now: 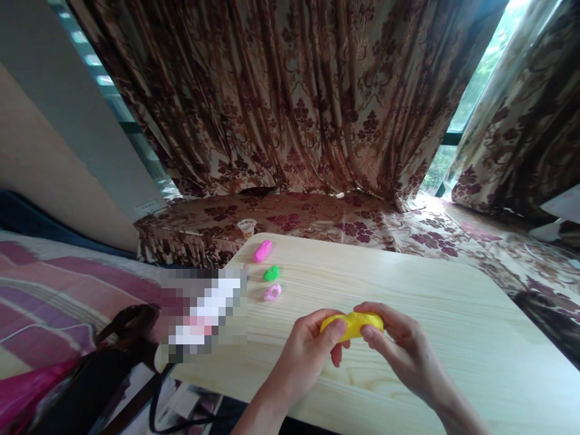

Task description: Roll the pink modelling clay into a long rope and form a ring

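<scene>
Yellow lump: the yellow lump (354,327) lies between the two hands, over the near part of the surface (421,296); it looks soft, longer than wide, with a shallow dip along its upper edge. Whether it touches the wood cannot be told.
Left hand: the left hand (304,350) pinches the left end, thumb on the near face, index finger along the far side, other fingertips showing below.
Right hand: the right hand (405,343) pinches the right end likewise, thumb near the lower edge, fingers over the top.
Grip: opposed and nearly level; even pressure from both thumbs would probably keep the lump uniform, whereas one thumb digging in could deepen the dip.
Handling: if the stuff is as soft as it looks, short, light squeezes with small turns between them should suit it better than one hard pull, which might thin or tear the middle.
Far-left pieces: a bright pink lump (263,251), a green lump (272,273) and a pink-and-white piece (272,293) form a loose row, apart from one another and well apart from the hands; working over the bare wood should help keep the colours from mixing.
Beyond the edge: a clear cup (247,227) stands near the far left corner.
</scene>
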`<state>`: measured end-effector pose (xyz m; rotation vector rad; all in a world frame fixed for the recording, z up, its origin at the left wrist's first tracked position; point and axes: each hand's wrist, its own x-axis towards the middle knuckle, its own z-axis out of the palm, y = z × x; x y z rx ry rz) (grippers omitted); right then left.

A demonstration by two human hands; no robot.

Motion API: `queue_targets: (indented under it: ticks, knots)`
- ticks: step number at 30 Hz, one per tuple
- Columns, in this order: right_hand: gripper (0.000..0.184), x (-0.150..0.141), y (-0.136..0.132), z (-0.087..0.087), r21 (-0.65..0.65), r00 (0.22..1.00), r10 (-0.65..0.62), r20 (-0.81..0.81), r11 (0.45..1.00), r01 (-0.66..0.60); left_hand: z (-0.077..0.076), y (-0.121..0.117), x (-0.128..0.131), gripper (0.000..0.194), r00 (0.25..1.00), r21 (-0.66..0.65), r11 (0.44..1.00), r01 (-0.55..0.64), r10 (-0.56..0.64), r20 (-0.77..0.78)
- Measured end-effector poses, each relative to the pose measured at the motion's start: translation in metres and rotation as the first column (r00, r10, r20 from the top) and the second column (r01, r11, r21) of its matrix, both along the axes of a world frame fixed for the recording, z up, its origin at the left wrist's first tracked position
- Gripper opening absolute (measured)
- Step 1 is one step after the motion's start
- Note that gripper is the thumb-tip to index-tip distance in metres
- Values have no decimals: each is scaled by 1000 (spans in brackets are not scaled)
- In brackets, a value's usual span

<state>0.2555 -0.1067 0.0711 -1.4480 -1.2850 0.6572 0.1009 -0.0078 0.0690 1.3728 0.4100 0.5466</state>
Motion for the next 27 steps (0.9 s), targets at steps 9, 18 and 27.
queue_targets:
  ticks: [9, 18, 27]
  knots:
    - [35, 2, -3, 2, -46, 973, 54, -226, 997, -66, 13, -7, -6, 23, 989, 216, 971, -102, 121, -79]
    - [31, -3, 4, -4, -130, 979, 18, -204, 991, -45, 3, -2, -7, 34, 987, -1, 998, -67, 67, -145]
    - [25, -1, 3, 4, -106, 988, 36, -149, 993, -52, 6, -4, -7, 33, 990, -26, 995, -96, 93, -110]
